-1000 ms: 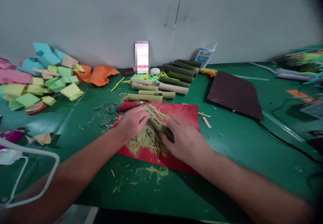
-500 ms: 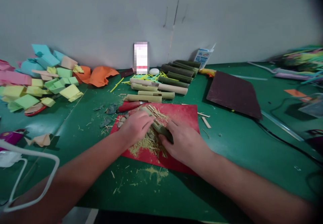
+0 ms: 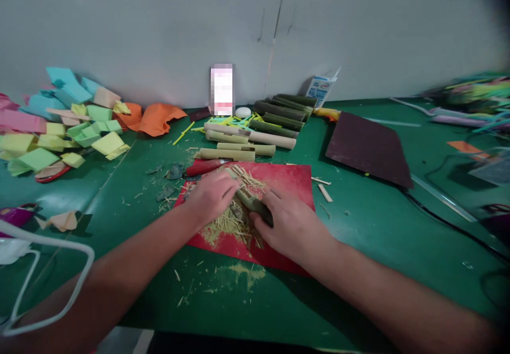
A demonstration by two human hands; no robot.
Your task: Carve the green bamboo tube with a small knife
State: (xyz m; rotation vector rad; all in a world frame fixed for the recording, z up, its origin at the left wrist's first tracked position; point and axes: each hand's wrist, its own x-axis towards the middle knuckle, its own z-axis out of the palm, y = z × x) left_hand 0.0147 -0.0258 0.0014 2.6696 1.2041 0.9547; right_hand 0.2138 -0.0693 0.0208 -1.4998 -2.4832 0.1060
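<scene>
Bamboo piece sits over the red sheet in the middle of the counter, slanting from far left to near right, a cut opening on its upper side. Whether its underside touches the sheet: cannot tell.

Right hand: clamped around the near end of the piece, thumb on the near side, fingers over the far side. Left hand: at the far end, fingers curled in close to the piece; whether they grip it or a small tool is hidden. The hands are apart, the open middle of the piece showing between them.

Shavings and pale dust lie on the sheet below the piece, with some scattered on the counter in front. Red handle rests at the sheet's far left edge, just beyond the left hand.

Behind the sheet: pale bamboo tubes, lying crosswise; darker green tubes farther back, right. Dark maroon sheet well to the right; folded paper pieces heaped at left.
</scene>
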